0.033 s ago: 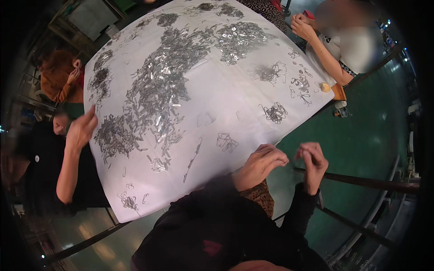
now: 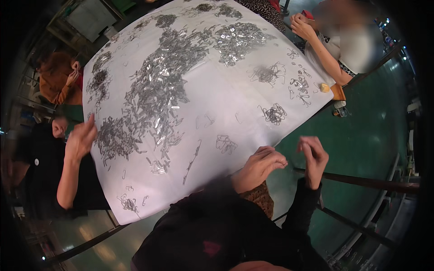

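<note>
Your R hand (image 2: pixel 313 156) had risen a little since the prev frame; your L hand (image 2: pixel 261 165) sat approx where it was, by the table's near edge. L fingertips were pinched tog., R fingers curled; couldn't tell if either gripped anything. Nearest you, on the smooth white sheet (image 2: pixel 214 88), lay a loose cluster of thin bent-wire loops (image 2: pixel 226 143), w/ a denser wire tangle (image 2: pixel 273 114) up & right, and a long, thin linked strand (image 2: pixel 192 161) to the left. Farther off, a big heap of shiny, elongated metal links (image 2: pixel 158 86) spread across the middle. Co-worker's hand (image 2: pixel 80 141) hung nr the sheet's L edge, slightly lower than before.
</note>
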The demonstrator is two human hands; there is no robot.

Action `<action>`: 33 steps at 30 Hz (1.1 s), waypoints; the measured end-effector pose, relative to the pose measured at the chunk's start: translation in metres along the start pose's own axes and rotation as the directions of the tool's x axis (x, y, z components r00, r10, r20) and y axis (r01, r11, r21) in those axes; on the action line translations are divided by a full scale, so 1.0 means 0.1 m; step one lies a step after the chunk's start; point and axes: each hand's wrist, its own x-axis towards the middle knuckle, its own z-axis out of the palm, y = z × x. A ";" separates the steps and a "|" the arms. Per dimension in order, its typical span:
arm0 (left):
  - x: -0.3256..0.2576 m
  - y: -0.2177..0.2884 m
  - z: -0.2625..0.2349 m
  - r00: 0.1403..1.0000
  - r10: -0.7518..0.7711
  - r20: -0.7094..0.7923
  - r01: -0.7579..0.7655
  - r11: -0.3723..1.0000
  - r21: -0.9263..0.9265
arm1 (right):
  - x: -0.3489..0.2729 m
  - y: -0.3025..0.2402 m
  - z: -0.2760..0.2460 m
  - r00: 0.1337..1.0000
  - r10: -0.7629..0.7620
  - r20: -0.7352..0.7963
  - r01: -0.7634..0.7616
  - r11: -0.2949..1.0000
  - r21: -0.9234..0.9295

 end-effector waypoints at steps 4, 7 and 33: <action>0.02 -0.12 -0.01 0.999 0.043 0.032 -0.043 0.999 -0.002 | 1.01 0.59 0.37 0.913 -0.224 0.341 0.333 0.893 -0.302; -0.03 -0.20 0.01 0.998 0.040 0.055 -0.039 0.999 -0.027 | 1.64 1.13 0.87 0.824 -0.138 0.549 0.500 0.633 -0.591; -0.25 -0.12 -0.11 1.000 0.025 0.007 -0.025 0.998 -0.053 | 2.30 1.08 1.11 0.949 -0.157 0.273 0.307 0.657 -0.688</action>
